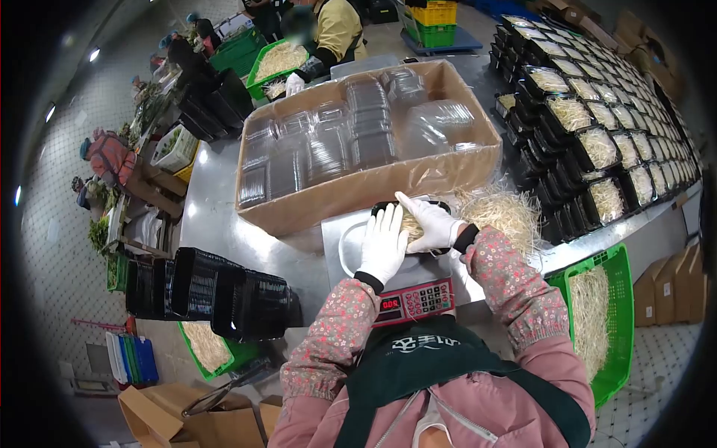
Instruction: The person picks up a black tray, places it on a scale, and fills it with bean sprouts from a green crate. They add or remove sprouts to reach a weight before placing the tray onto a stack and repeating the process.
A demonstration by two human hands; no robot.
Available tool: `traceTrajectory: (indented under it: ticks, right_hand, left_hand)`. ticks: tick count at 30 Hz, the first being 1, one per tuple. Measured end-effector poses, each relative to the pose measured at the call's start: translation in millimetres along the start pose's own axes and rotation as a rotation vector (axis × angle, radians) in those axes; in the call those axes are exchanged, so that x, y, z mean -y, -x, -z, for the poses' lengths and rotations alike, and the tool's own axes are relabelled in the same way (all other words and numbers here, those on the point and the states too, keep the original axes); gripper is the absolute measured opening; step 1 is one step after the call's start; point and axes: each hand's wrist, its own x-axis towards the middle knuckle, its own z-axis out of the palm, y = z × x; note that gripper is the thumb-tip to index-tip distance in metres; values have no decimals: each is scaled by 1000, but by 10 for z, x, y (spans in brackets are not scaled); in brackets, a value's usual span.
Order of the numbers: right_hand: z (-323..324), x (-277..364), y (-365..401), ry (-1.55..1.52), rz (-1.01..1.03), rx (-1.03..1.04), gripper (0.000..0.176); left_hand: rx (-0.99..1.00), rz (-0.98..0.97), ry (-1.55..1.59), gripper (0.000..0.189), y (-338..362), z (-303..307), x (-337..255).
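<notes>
Between my white-gloved hands is a black tray [382, 205] with pale, thin sprout-like strands [411, 225] in it. My left hand [385, 243] lies along its left side, fingers stretched and close together. On the opposite side, my right hand [432, 225] has its fingers against the tray and strands; both hands appear to hold it. Below them is a weighing scale [332, 237] with a red control panel [413, 302] and lit digits. A loose pile of the strands [502, 216] lies beside my right wrist. The hands hide much of the tray.
A cardboard box [343, 187] of clear plastic lids stands beyond the scale. Stacked black trays [231, 291] are at left; filled trays [597, 149] rise at right. Green crates [624, 328] of strands stand beside the table. Another person [340, 33] works across it.
</notes>
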Motion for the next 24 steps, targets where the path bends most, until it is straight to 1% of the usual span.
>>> traceTrajectory:
  ticks: [2,3,6,7,10,11,14,15,16,18,19,20,22,23,24]
  right_hand:
    - [132,-48,130,221,60,9,105]
    - [266,35,230,348,45,19,97]
    - [486,27,375,584,-170,121,89]
    - [473,-11,428,583,-176,41,60]
    - [213,-207,494,521,-183,57,32]
    - [143,-302,518,494,-79,-94,20]
    - [298,-385,560,378,-42,-118,16]
    - [394,-390,564,347,-105,-78,19]
    - [546,-337,597,267,-150,-85,18]
    - [862,-330,710,208,-113,-152,17]
    - [1015,-377,757,194,-65,-191,16]
    - [1131,-431,825,181,-18,-230,16]
    - [1279,-535,970,45,-128,-272,15]
    - [1267,-682,1043,-31,-146,-328,16]
    - [1279,-673,1111,-110,-204,-364,16]
  left_hand:
    - [-10,-14,-36,55,19,-27,-5]
    - [-23,-16,-47,54,20,-53,-8]
    - [-43,20,-81,52,-1,-69,-67]
    - [-46,30,-109,52,5,-67,-103]
    - [-68,76,-141,51,44,-117,-154]
    - [-78,94,-144,51,68,-141,-168]
    - [-72,161,-169,51,142,-123,-270]
    - [-54,189,-167,52,162,-114,-291]
    - [-58,200,-177,52,189,-108,-299]
    - [-68,219,-192,53,221,-111,-321]
    - [-47,239,-140,54,214,-41,-327]
    - [-110,251,-11,55,220,-1,-313]
    - [-233,275,242,55,225,125,-258]
    - [-224,307,252,57,228,243,-209]
    - [-222,349,256,57,233,301,-88]
